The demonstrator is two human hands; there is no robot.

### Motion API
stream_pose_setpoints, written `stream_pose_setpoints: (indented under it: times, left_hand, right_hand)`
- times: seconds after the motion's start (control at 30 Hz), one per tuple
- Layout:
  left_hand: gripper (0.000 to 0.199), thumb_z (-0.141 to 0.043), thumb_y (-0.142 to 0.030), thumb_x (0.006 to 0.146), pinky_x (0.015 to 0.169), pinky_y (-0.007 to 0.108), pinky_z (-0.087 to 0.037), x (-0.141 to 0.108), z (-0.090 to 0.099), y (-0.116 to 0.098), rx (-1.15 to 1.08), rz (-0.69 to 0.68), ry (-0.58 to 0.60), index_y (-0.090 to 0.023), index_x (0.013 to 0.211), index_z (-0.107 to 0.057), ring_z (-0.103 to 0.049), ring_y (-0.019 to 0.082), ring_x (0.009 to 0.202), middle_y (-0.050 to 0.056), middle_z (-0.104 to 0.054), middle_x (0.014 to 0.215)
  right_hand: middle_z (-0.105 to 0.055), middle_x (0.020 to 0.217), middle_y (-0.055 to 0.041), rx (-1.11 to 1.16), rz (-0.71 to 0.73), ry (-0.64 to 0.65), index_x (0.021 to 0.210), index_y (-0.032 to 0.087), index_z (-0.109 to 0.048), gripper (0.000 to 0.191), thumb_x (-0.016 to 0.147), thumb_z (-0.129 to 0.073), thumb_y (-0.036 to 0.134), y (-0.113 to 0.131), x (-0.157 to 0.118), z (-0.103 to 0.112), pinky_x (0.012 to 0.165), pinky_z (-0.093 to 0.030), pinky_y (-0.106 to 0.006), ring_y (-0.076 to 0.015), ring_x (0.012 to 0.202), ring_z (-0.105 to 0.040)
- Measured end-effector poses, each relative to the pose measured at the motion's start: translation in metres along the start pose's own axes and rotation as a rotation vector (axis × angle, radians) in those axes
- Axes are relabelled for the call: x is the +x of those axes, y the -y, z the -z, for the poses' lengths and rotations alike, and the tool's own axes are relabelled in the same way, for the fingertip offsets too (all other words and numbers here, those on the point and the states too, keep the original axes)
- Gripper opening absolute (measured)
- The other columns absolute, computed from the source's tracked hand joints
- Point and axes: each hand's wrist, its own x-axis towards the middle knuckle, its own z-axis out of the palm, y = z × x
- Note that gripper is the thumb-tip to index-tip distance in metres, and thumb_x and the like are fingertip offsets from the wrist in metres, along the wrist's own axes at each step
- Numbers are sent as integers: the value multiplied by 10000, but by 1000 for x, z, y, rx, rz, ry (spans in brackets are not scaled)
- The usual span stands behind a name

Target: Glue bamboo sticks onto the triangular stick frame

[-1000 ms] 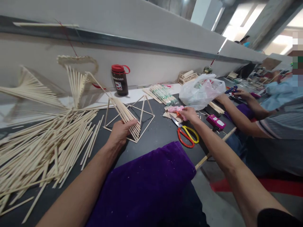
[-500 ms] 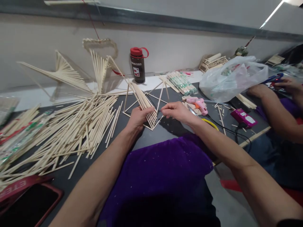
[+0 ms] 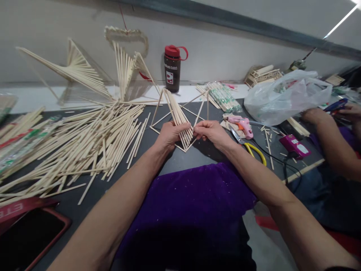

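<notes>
Pale wood in both hands: a fan of sticks (image 3: pixel 177 113), clasped between thumb and fingers of the left hand (image 3: pixel 172 134), pinched at the right edge by the right hand (image 3: pixel 207 131) (cannot tell on which stick). Around the fan, above the counter (image 3: pixel 175 164), an angular frame (image 3: pixel 157 108). To the left, a big loose pile of sticks (image 3: pixel 84 139); to the right, a pink glue gun (image 3: pixel 239 123) beside yellow-handled scissors (image 3: pixel 243 142). Nearer, a purple cloth (image 3: pixel 194 203). Farther back, a dark bottle (image 3: pixel 172 73) with a red lid. Beyond the glue gun, a plastic bag (image 3: pixel 287 98), just beside a co-worker's hand (image 3: pixel 314 114).
</notes>
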Motion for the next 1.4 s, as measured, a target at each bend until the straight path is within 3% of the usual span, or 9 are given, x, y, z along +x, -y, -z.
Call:
stream_pose_setpoints:
  times: [0.2,0.67,1.03,1.4]
  left_hand:
    - [228,-784,-236,572,557,277,-510,3,3,2,-18,-14,47,-92,697,-659,-609,151,547,54,-666,634]
    - [229,-780,-229,570,551,286,-509,4,3,4,4,-20,27,-89,703,-655,-603,153,534,62,-664,632]
    - [220,-778,-227,571,513,262,-480,2,1,2,-4,-2,22,-85,693,-663,-595,145,515,56,-659,616]
    - [226,-783,-208,556,534,276,-513,3,2,2,-17,-1,20,-85,693,-651,-608,150,529,53,-659,621]
  right_hand:
    - [-672,689,-18,-9,8,-10,711,176,-645,166,747,-673,335,-2,1,0,488,-353,-221,-95,568,-564]
    - [-663,671,-10,-81,56,-42,708,164,-635,149,753,-637,306,-3,2,-3,491,-373,-211,-91,558,-577]
    - [-678,699,-18,18,-11,-4,709,167,-652,150,732,-643,314,2,-1,0,467,-364,-204,-89,556,-568]
    - [-609,600,16,-39,28,-31,686,160,-619,110,695,-661,262,2,1,-5,473,-370,-205,-78,523,-541]
